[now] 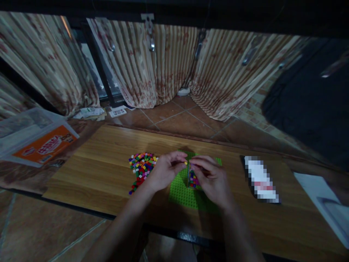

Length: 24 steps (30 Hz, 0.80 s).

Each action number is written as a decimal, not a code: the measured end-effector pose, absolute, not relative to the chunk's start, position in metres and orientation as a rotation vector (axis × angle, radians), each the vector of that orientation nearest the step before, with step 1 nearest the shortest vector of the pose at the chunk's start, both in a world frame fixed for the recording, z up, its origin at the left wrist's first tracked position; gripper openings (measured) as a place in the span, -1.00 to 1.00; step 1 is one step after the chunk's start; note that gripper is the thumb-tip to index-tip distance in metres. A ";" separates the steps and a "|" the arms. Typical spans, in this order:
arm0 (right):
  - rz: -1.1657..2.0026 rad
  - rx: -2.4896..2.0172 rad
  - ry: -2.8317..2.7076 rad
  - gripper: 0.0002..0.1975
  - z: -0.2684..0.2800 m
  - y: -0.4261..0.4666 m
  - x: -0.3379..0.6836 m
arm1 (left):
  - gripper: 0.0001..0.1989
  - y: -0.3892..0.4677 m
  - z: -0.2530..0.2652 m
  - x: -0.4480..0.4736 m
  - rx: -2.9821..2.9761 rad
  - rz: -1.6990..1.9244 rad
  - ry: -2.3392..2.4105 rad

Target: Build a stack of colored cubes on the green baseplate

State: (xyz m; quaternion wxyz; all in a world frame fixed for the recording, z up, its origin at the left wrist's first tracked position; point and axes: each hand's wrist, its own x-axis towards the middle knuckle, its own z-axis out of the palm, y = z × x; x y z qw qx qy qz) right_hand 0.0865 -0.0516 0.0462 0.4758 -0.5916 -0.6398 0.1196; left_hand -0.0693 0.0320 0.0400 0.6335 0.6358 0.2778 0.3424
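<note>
A small yellow block (185,163) is pinched between the thumb and fingertips of my left hand (166,170). My right hand (214,178) is closed at the upper edge of a little wall of multicoloured blocks (193,180). Its fingers cover much of that wall, and what they grip there is hard to make out. The wall stands on a green studded baseplate (180,196) beneath both hands. Left of my left hand, a pile of loose coloured cubes (141,165) lies spread on the wooden table (95,171).
A phone (261,180) with a blurred screen lies right of the baseplate, and a white sheet (319,196) is farther right. A clear plastic box (38,140) with an orange label stands at the far left. Striped curtains (174,62) hang behind.
</note>
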 end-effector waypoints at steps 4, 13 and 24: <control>0.320 -1.437 -1.619 -0.81 0.047 -0.051 0.083 | -0.75 0.031 0.040 -0.069 1.389 0.761 0.586; 0.312 -1.481 -1.671 -0.83 0.046 -0.051 0.082 | -0.76 0.029 0.040 -0.068 1.318 0.734 0.540; 0.294 -1.493 -1.670 -0.83 0.046 -0.050 0.082 | -0.79 0.028 0.039 -0.066 1.336 0.719 0.568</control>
